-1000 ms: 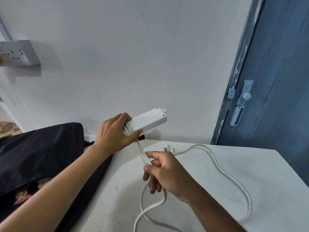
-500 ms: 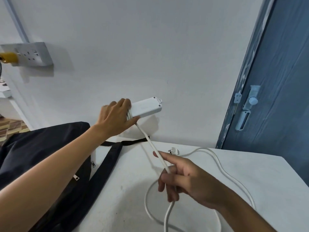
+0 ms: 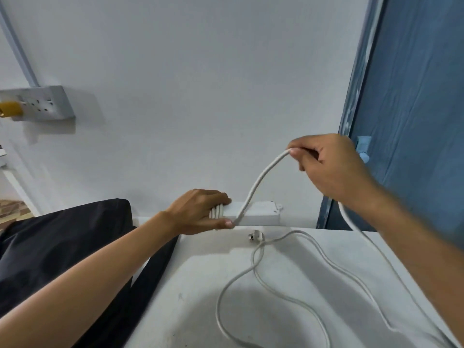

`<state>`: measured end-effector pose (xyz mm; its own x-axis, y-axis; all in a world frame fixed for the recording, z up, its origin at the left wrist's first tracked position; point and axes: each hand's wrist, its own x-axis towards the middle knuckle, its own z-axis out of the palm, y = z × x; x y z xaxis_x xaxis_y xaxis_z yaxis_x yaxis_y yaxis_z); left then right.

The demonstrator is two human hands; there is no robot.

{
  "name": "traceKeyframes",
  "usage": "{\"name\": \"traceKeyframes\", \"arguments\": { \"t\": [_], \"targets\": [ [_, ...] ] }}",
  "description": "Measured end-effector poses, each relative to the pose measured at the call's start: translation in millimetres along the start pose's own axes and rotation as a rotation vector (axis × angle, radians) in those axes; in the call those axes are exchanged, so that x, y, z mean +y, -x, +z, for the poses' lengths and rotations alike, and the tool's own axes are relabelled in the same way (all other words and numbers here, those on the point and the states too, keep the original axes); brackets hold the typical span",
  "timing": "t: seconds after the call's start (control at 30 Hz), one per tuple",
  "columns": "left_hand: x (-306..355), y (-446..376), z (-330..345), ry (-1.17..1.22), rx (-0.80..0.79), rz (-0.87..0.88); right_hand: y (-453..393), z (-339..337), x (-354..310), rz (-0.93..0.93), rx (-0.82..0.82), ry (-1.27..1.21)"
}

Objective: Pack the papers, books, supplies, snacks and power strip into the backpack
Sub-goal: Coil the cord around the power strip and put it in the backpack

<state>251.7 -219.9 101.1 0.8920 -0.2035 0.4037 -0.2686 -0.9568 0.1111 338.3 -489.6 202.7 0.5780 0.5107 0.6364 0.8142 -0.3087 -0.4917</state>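
My left hand [image 3: 200, 212] grips the white power strip [image 3: 258, 216] at its left end, with several turns of its cord wound around it under my fingers. My right hand [image 3: 331, 167] is raised to the upper right and pinches the white cord [image 3: 258, 183], which runs taut down to my left thumb. The rest of the cord lies in loose loops [image 3: 276, 292] on the white table [image 3: 200, 285], ending in the plug [image 3: 256, 236]. The black backpack [image 3: 62, 247] lies on the left under my left forearm.
A wall socket block [image 3: 42, 102] with a yellow plug [image 3: 10, 109] hangs on the white wall at upper left. A blue door [image 3: 414, 109] with a latch stands at the right, behind my right hand. The table's right edge runs diagonally at lower right.
My right hand has risen from the table to the upper right, pulling the cord taut. My left hand has dropped with the power strip down close to the table's back edge.
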Motion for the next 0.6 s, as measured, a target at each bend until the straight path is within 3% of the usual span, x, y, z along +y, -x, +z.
{"name": "traceKeyframes", "arguments": {
  "t": [0.13, 0.4, 0.6],
  "targets": [
    [34.8, -5.0, -7.2, 0.212, 0.194, 0.000, -29.8, 8.8, 37.7, 0.109, 0.047, -0.002],
    [66.2, -18.0, -11.3, 0.949, 0.383, -0.164, -21.2, 69.1, 57.0, 0.265, -0.104, -0.057],
    [73.2, -29.7, -28.8, 1.001, 0.590, -0.312, 7.0, 110.8, 22.1, 0.153, -0.216, 0.059]
  ]
}}
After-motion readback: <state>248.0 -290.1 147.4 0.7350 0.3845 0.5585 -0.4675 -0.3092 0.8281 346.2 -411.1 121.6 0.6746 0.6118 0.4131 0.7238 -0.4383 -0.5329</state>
